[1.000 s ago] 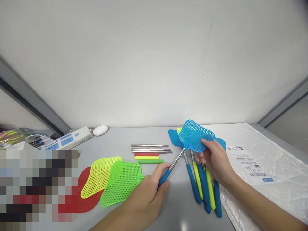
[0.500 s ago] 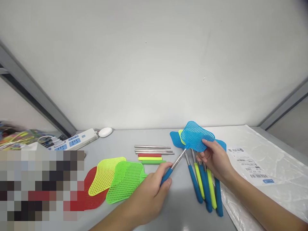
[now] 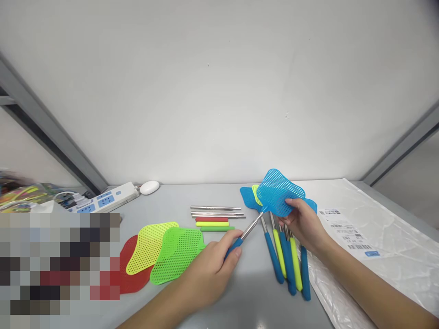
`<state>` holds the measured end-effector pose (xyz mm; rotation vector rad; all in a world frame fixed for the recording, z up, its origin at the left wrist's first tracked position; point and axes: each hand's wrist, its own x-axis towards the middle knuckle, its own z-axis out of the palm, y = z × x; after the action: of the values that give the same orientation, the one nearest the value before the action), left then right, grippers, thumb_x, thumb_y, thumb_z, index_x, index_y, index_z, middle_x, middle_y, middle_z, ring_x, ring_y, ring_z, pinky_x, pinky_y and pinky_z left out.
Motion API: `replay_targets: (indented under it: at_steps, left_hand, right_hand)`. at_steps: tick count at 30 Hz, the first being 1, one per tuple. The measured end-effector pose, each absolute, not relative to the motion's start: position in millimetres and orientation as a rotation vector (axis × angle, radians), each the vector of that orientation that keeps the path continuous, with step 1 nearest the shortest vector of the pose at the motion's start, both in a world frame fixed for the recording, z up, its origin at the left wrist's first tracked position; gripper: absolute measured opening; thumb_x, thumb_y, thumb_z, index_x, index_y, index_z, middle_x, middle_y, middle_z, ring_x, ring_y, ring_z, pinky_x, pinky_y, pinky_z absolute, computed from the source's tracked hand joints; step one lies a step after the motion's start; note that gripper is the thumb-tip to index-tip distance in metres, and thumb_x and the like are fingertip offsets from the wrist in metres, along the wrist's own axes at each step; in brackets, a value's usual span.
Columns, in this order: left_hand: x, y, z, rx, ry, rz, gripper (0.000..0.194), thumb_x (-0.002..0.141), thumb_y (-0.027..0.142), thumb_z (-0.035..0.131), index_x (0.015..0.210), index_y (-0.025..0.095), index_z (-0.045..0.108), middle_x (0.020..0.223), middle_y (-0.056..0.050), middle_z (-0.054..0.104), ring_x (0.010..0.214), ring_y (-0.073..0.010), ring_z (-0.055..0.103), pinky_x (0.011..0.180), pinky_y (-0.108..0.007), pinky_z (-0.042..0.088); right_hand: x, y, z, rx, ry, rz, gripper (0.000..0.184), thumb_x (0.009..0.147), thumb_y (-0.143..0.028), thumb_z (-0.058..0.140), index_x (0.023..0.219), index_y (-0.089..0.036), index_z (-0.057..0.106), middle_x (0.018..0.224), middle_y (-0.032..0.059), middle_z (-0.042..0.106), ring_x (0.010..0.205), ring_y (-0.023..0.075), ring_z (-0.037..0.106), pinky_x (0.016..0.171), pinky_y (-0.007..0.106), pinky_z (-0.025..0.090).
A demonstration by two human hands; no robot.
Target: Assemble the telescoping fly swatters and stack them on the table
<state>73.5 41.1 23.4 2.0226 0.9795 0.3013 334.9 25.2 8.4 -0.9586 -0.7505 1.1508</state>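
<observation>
Between my hands is a blue fly swatter [image 3: 278, 191], tilted, its mesh head up and to the right. My left hand [image 3: 219, 260] is wrapped round its blue grip, just below the metal rod. The fingers of my right hand [image 3: 305, 224] pinch the lower right edge of the mesh head. Under it lie several more swatters with blue and yellow grips [image 3: 277, 256], their heads partly hidden. Left of my left hand lie a green swatter head [image 3: 176, 256], a yellow one [image 3: 151, 244] and a red one [image 3: 132, 283], overlapping.
Metal rods [image 3: 216, 209] lie behind loose red, yellow and green grips [image 3: 217, 229]. A white plastic mailing bag [image 3: 394, 246] with a label covers the right side. At the back left are a power strip [image 3: 116, 194] and a white oval device [image 3: 149, 187]. A blurred patch hides the lower left.
The view has shifted slightly. Both hands keep their hold on the blue swatter, which stays in nearly the same position.
</observation>
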Motion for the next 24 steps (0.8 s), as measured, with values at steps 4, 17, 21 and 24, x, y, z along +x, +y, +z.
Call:
replay_targets:
  at_steps: [4,17,21,24]
  left_hand:
    - [74,40,25,2.15,0.947,0.314,0.041,0.098,0.046,0.034,0.128,0.027,0.055,0.097,-0.005,0.069,0.084,-0.0226,0.062,0.075,-0.033,0.045]
    - [72,42,22,2.408,0.952,0.266,0.041,0.1,0.042,0.03,0.131,0.028,0.051,0.092,-0.004,0.071,0.076,-0.0228,0.062,0.066,-0.031,0.04]
    - [71,42,21,2.424,0.977,0.268,0.041,0.1,0.043,0.028,0.133,0.029,0.049,0.096,-0.004,0.072,0.079,-0.024,0.062,0.067,-0.032,0.041]
    - [71,44,19,2.427,0.989,0.277,0.042,0.1,0.044,0.028,0.133,0.029,0.049,0.101,-0.004,0.071,0.083,-0.025,0.063,0.07,-0.033,0.042]
  right_hand:
    - [335,25,8,-0.97,-0.746,1.153,0.027,0.084,-0.029,0.053,0.058,-0.021,0.049,0.049,-0.003,0.045,0.045,0.0122,0.039,0.05,0.03,0.044]
    - [318,16,16,-1.196,-0.968,1.156,0.049,0.09,-0.054,0.052,0.054,-0.021,0.049,0.047,-0.003,0.041,0.047,0.0116,0.038,0.055,0.027,0.043]
    - [317,16,16,-1.169,-0.964,1.151,0.047,0.088,-0.054,0.056,0.055,-0.021,0.048,0.049,-0.0038,0.041,0.047,0.0116,0.037,0.055,0.027,0.043]
    - [319,15,15,-1.159,-1.003,1.157,0.045,0.089,-0.052,0.055,0.057,-0.021,0.049,0.05,-0.004,0.041,0.049,0.0117,0.038,0.056,0.027,0.042]
